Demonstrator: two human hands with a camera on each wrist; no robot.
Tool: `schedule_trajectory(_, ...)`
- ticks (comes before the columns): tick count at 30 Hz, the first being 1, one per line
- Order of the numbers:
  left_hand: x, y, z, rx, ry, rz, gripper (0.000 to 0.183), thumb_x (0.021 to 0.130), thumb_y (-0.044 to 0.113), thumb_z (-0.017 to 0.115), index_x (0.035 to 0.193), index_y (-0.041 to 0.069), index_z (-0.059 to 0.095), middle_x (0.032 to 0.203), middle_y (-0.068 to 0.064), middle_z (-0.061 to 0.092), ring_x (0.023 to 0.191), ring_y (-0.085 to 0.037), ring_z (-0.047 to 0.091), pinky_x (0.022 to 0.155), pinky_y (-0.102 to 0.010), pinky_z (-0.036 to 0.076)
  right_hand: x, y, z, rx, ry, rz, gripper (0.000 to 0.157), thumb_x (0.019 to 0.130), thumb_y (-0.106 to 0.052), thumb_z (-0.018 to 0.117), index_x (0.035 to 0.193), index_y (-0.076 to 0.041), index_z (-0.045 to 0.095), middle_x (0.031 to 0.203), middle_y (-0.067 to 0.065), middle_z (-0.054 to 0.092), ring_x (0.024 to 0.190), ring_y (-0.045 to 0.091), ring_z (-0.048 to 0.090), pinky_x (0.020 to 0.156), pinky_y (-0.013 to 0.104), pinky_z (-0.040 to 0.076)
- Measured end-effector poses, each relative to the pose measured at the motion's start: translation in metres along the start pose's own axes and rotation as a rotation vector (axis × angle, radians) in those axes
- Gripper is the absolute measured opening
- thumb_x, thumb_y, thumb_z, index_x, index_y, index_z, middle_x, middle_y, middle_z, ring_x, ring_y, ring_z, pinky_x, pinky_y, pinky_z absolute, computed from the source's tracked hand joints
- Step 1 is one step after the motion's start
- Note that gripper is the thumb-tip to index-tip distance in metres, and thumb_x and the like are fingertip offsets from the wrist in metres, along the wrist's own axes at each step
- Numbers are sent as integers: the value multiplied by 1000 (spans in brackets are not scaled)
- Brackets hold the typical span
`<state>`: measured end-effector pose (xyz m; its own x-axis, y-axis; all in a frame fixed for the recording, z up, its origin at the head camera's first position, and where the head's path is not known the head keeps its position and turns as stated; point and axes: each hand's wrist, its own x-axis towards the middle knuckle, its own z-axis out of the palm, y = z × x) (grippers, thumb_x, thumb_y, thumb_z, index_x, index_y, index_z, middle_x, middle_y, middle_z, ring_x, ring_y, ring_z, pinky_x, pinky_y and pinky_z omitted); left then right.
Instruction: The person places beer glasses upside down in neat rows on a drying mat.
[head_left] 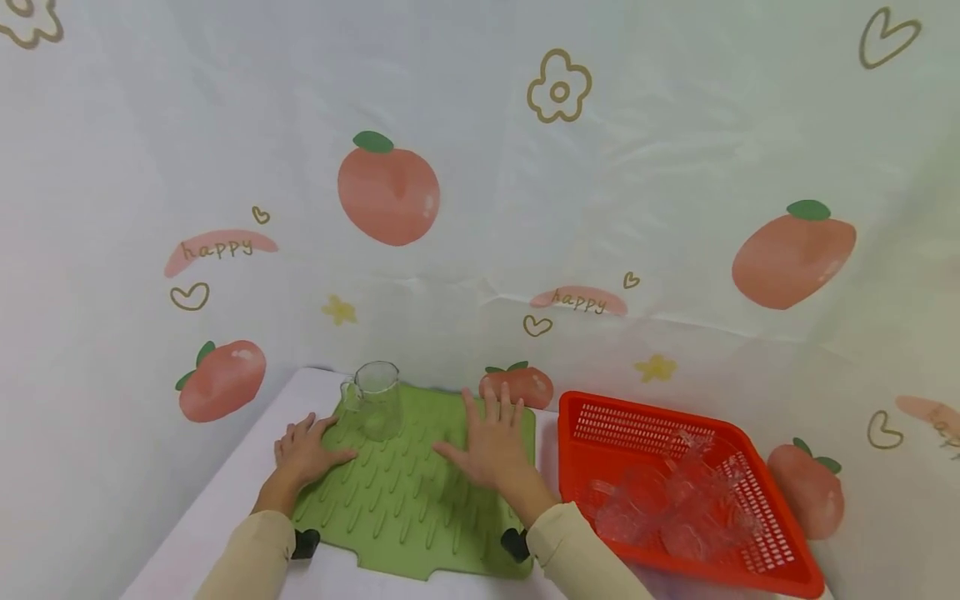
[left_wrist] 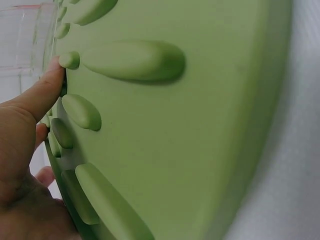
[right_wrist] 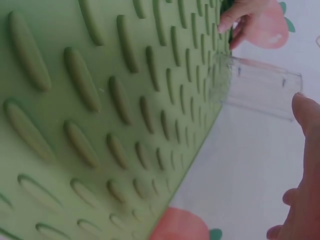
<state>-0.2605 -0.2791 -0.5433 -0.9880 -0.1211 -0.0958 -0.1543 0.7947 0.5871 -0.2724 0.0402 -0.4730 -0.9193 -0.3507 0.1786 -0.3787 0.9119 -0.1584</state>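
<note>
Green ridges cover the mat (head_left: 397, 492), which lies in the lower middle of the frame on a white table (head_left: 247, 471); one clear cup (head_left: 378, 404) stands upright at the mat's upper left, its handle turned toward the left of the frame; the left hand (head_left: 306, 450) is at the mat's left edge, just beside the cup, fingers spread along the border and thumb reaching in over the ridges; the left wrist view shows that thumb against the mat with fingers beyond its edge, though whether they grip from below I cannot tell; the right hand (head_left: 491, 446) is spread wide over the mat's upper right, holding nothing, and seems to hover above it, with a shadow on the ridges below; at lower right a red basket (head_left: 592, 458) holds several clear glasses (head_left: 678, 500), overlapping too much to count; the step in hand looks like setting or steadying the mat, with both hands framing it and neither on the cup; the next move, as I judge it, calls for light, even contact if the mat is shifted, since a tug or lifted edge could tip the cup; any reach for the cup wants the left thumb kept clear of its base.
</note>
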Motion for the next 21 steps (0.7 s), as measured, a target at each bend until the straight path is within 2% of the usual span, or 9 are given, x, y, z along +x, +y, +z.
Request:
schedule_trajectory(8, 1, -5, -2, -1, 9, 9, 89, 86, 47, 78, 153, 2, 39, 163, -37, 12, 147, -65, 4, 114, -77, 7, -10, 7, -21, -34, -5, -8, 98, 89, -78, 52, 163, -21, 22, 170, 18, 17, 157, 49, 13, 123, 71, 15)
schedule_trajectory(21, -2, 0, -3, -23, -9, 9, 87, 87, 45, 77, 153, 2, 39, 163, -38, 11, 148, -67, 1, 115, -77, 6, -30, 33, -46, -2, 12, 21, 100, 87, -78, 56, 163, -23, 23, 171, 18, 11, 158, 48, 7, 124, 71, 12)
